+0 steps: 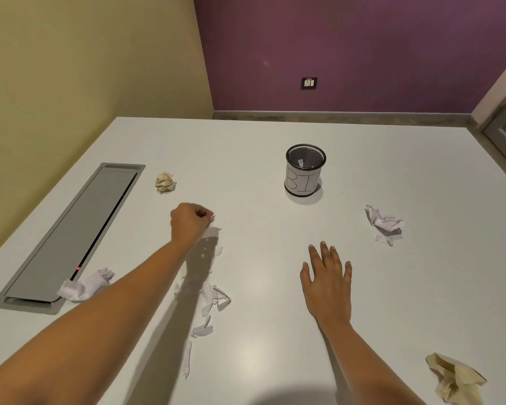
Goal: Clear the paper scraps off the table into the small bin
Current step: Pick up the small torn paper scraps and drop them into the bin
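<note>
Paper scraps point(214, 299) lie torn and crumpled; left hand point(189, 222) pinches one sliver point(212, 219), right hand's point(326, 283) grip spread flat.

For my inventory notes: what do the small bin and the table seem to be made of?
The small bin looks like black metal mesh, by the fine grid inside its rim; a white paper label wraps it. The table: smooth white top, perhaps laminate, with a soft sheen.

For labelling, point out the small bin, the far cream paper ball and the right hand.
small bin point(301, 182), head view, its white label.
far cream paper ball point(165, 183), head view, its crumpled middle.
right hand point(326, 285), head view, back of the hand.
</note>
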`<action>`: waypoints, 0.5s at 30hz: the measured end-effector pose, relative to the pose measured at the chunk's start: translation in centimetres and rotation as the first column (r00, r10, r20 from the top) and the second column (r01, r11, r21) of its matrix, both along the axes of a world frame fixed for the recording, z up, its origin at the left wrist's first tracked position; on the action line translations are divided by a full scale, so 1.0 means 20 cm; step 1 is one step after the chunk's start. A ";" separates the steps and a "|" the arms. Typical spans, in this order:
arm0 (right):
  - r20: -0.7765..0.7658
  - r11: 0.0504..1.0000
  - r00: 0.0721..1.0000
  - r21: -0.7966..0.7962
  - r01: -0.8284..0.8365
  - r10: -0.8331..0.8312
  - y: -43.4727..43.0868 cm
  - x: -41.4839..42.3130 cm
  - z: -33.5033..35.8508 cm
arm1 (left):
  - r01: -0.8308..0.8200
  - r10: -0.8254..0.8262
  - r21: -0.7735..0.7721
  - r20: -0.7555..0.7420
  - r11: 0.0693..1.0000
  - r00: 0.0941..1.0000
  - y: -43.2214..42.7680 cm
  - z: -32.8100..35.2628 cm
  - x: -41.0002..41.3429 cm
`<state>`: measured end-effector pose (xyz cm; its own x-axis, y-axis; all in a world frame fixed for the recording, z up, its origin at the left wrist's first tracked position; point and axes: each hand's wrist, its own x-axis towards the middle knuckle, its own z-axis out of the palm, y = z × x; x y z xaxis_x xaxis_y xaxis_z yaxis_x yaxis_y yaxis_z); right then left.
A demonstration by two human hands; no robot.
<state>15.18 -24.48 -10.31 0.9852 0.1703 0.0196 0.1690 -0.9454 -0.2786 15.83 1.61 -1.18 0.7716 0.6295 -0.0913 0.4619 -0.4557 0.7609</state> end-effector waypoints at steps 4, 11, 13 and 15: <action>-0.001 1.000 1.000 0.001 0.002 -0.002 0.00 0.00 0.00 | 0.072 -0.065 -0.116 0.068 0.991 0.996 -0.17 0.09 0.26; -0.007 1.000 1.000 0.015 0.003 -0.003 0.00 0.00 0.00 | 0.208 -0.189 -0.124 0.152 0.970 0.970 -0.50 0.28 0.73; -0.015 1.000 1.000 0.013 0.004 -0.003 0.00 0.01 -0.01 | 0.223 -0.205 -0.114 0.148 0.968 0.968 -0.58 0.31 0.83; -0.020 1.000 1.000 0.017 0.009 -0.009 0.00 0.01 -0.01 | 0.240 -0.232 -0.074 0.100 0.968 0.968 -0.62 0.32 0.90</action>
<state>15.42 -24.48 -10.57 0.9869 0.1612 0.0032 0.1548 -0.9419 -0.2981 33.84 -10.80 5.15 0.9047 0.4218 -0.0603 0.2774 -0.4756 0.8347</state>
